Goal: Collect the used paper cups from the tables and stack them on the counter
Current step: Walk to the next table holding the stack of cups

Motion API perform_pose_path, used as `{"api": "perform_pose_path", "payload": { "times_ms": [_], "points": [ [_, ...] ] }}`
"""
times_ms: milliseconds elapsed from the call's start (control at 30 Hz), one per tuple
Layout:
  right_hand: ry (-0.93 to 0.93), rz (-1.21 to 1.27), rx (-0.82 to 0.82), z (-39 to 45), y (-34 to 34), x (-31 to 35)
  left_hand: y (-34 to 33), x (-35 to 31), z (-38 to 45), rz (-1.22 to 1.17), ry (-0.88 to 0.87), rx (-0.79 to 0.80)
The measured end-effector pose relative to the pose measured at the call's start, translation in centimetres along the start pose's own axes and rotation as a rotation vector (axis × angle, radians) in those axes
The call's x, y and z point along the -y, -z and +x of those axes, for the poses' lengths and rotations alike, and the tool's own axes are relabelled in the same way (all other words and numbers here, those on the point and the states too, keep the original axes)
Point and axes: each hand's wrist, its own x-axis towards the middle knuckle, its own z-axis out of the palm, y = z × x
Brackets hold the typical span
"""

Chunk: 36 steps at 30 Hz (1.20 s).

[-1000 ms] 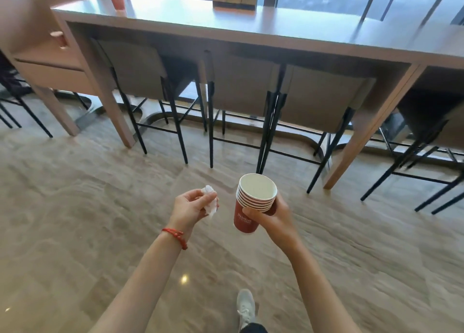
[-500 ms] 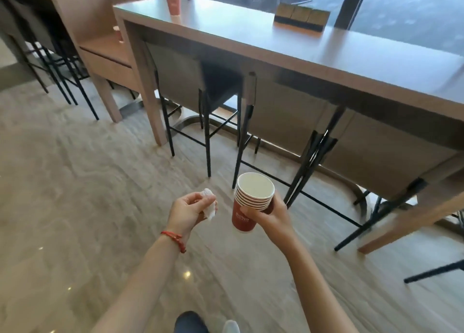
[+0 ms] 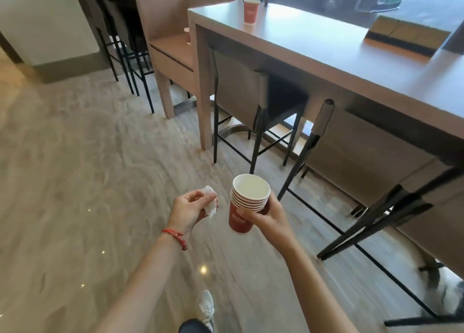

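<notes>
Two bare forearms reached forward over floor. Right hand [image 3: 270, 216] gripped nested stack of red paper cups [image 3: 247, 203], upright, thumb across its side. Left hand [image 3: 189, 211] curled round crumpled white tissue [image 3: 210, 202], red cord bracelet [image 3: 175, 234] on wrist. Single red cup [image 3: 251, 10] stood on far high table [image 3: 326, 54]; another small cup [image 3: 187, 34] on lower ledge, far left.

Paper cup stack [image 3: 247, 204], matt; wood table [image 3: 313, 46], smooth; floor [image 3: 75, 182] glossy.
</notes>
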Motion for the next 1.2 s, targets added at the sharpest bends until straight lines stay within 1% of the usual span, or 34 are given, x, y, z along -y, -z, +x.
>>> {"api": "perform_pose_path", "payload": {
  "times_ms": [100,233,433,633,767,1067,1200],
  "points": [
    [0.01,-0.007,0.009,4.1,-1.2,0.7,0.7,-2.2,3.7,-0.006,-0.001,-0.008],
    [0.034,-0.034,-0.028,9.3,-2.4,1.5,1.0,-5.1,8.9,-0.017,-0.002,0.003],
    [0.033,-0.039,-0.084,16.3,-1.5,2.3,-0.5,-7.1,15.9,-0.002,0.013,0.023],
    [0.06,-0.062,-0.082,26.0,0.6,3.4,-3.6,-9.2,24.9,-0.007,0.004,0.008],
    [0.08,-0.067,-0.067,32.8,2.2,4.6,-6.8,-11.4,30.8,0.007,-0.009,0.031],
    [0.1,-0.05,-0.065,45.5,4.6,7.7,-11.7,-16.7,41.5,0.004,-0.024,0.034],
    [0.112,-0.072,-0.094,50.8,4.9,8.6,-13.3,-19.4,47.0,0.011,-0.042,0.079]
  ]
}}
